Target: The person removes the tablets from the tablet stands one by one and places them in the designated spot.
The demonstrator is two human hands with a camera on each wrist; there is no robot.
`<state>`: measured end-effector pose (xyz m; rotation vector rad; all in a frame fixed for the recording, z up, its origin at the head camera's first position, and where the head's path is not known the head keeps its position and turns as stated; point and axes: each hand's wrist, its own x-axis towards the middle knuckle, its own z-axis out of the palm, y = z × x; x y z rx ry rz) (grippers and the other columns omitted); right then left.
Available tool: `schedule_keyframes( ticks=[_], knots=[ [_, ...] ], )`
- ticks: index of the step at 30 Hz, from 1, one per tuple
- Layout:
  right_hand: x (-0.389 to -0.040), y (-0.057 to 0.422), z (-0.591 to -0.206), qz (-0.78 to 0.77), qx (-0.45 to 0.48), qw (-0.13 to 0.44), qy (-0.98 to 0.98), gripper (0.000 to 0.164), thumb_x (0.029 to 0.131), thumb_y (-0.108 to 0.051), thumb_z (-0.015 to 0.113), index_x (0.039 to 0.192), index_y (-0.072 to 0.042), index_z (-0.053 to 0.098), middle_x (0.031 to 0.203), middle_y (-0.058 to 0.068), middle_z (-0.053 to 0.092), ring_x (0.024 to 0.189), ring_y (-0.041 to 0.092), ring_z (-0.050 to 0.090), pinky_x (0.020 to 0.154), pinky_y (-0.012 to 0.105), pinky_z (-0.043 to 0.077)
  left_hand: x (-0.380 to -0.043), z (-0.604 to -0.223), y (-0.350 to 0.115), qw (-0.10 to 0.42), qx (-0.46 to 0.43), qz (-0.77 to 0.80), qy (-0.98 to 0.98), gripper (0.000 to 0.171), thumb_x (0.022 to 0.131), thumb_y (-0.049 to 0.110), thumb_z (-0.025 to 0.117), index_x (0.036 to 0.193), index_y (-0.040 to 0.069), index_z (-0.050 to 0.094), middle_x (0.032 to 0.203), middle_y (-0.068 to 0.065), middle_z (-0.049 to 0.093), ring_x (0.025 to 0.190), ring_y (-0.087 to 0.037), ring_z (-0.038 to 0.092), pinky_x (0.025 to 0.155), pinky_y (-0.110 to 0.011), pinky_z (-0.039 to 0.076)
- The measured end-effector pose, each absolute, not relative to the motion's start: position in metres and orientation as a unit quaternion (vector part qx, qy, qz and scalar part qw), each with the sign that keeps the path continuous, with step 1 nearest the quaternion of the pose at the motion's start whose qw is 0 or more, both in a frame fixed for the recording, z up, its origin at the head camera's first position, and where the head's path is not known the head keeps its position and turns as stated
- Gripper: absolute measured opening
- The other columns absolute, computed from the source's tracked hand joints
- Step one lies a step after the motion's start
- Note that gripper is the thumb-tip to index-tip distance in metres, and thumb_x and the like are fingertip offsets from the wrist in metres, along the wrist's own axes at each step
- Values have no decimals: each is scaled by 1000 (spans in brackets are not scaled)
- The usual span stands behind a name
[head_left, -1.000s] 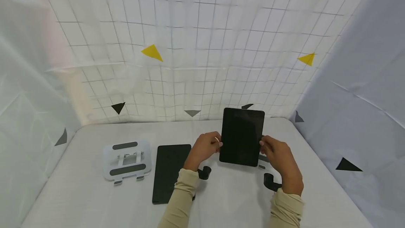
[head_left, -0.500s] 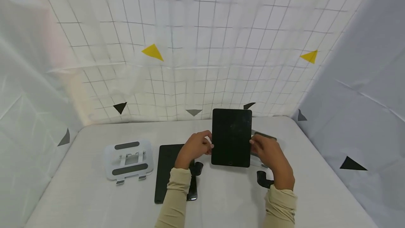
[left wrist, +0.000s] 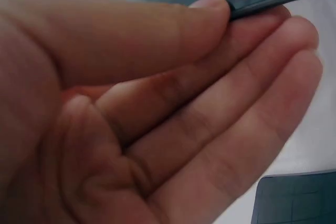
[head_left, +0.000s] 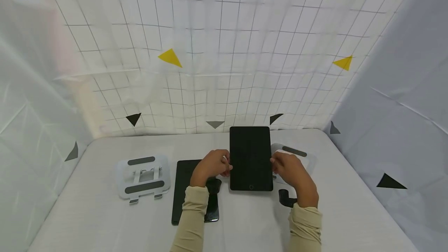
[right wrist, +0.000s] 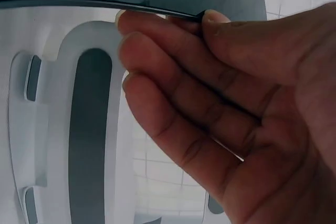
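A black tablet (head_left: 250, 158) is held upright between both hands in the head view, its screen and round home button facing me. My left hand (head_left: 212, 165) pinches its left edge; the left wrist view shows thumb and forefinger on the thin rim, the other fingers extended. My right hand (head_left: 289, 168) pinches the opposite edge, also between thumb and fingers. Behind the tablet to the right lies a white tablet stand (head_left: 297, 158) with dark grey pads, partly hidden by the tablet and right hand.
A second white stand (head_left: 143, 177) lies at the left of the white table (head_left: 87, 213). Beside it lies another black tablet-like slab (head_left: 185, 182), partly covered by the left forearm. A gridded white sheet (head_left: 203, 100) rises behind the table.
Both hands have carried the tablet left and slightly down, and it has straightened from a slight tilt. More of the right-hand stand now shows. The left stand and lying slab stay put.
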<state>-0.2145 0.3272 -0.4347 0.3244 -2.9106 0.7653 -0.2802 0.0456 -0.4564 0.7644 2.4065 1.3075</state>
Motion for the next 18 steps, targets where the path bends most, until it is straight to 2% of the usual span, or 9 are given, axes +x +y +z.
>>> schedule_keyframes(
  ticks=[5, 11, 18],
  knots=[
    [-216, 323, -434, 252, 102, 49, -961, 18, 107, -8, 58, 91, -5, 66, 71, -4, 59, 67, 13, 56, 67, 40, 47, -281, -457, 43, 142, 262, 450, 842, 10, 96, -3, 69, 104, -3, 62, 81, -10, 74, 70, -25, 73, 65, -34, 57],
    [-219, 321, -438, 250, 104, 41, -962, 21, 108, -9, 57, 87, -6, 63, 70, -4, 56, 64, 14, 53, 65, 38, 45, -282, -457, 39, 157, 256, 444, 844, 11, 97, 0, 70, 106, -4, 64, 84, -9, 75, 71, -21, 73, 67, -34, 57],
    [-222, 314, -444, 267, 90, 4, -959, 24, 108, -11, 56, 86, -7, 63, 68, -2, 55, 62, 16, 51, 60, 36, 44, -282, -458, 34, 171, 253, 408, 861, 11, 94, 4, 77, 90, 2, 67, 75, -3, 71, 68, -19, 71, 65, -33, 55]
  ],
)
